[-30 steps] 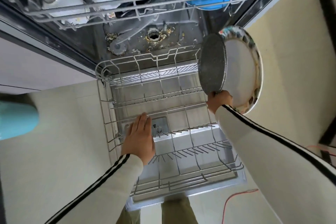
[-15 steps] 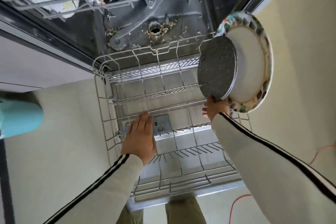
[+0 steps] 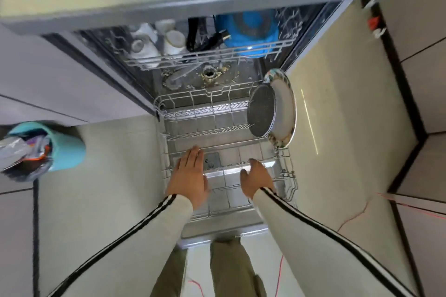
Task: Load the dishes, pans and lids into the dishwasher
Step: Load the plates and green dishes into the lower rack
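lower rack (image 3: 190, 97) pulled out | patterned plate (image 3: 286, 113) and speckled dark pan (image 3: 261, 111) upright, touching, at rack's right edge | left grip (image 3: 189, 176) flat, fingers straight, empty | right grip (image 3: 257, 179) loosely curled, empty, over rack front

Speckled grey pan (image 3: 261, 111) and pattern-rimmed white plate (image 3: 286, 111) stand on edge together in the lower rack (image 3: 289, 172).

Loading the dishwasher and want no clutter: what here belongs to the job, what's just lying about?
Job: lower rack, speckled pan, patterned plate, upper rack, white cups, blue container, left hand, right hand.
Lying about: teal bin, red cable.
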